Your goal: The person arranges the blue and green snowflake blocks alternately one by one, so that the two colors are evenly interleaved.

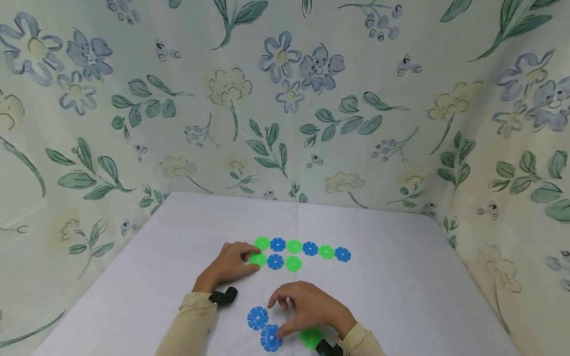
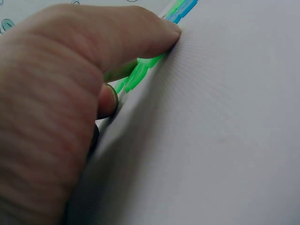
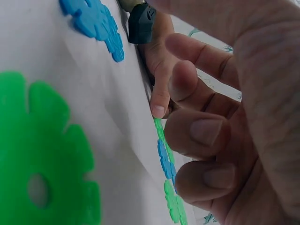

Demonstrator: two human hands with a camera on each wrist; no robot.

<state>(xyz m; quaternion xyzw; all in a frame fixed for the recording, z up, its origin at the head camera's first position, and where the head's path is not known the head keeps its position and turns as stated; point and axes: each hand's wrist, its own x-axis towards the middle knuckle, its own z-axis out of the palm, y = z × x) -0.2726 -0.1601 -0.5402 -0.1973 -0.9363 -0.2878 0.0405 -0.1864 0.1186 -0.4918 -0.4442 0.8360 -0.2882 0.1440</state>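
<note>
My left hand (image 1: 231, 262) is at the left end of two rows of notched plastic discs. Its thumb and forefinger pinch the edges of a green disc (image 1: 258, 260), flat on the table at the start of the nearer row. A blue disc (image 1: 275, 262) and another green disc (image 1: 293, 263) continue that row. Closer to the front, my right hand (image 1: 311, 305) has loosely bent fingers with nothing between them. Its thumb tip overlaps the lower blue disc (image 1: 269, 339) in the head view; I cannot tell whether they touch. A second blue disc (image 1: 257, 318) lies above that one.
Behind the nearer row runs a longer row of alternating green and blue discs, ending at a blue disc (image 1: 343, 254). A loose green disc (image 1: 311, 338) lies under the right wrist. The white-covered table (image 1: 392, 287) meets a floral curtain (image 1: 276, 148) at the back.
</note>
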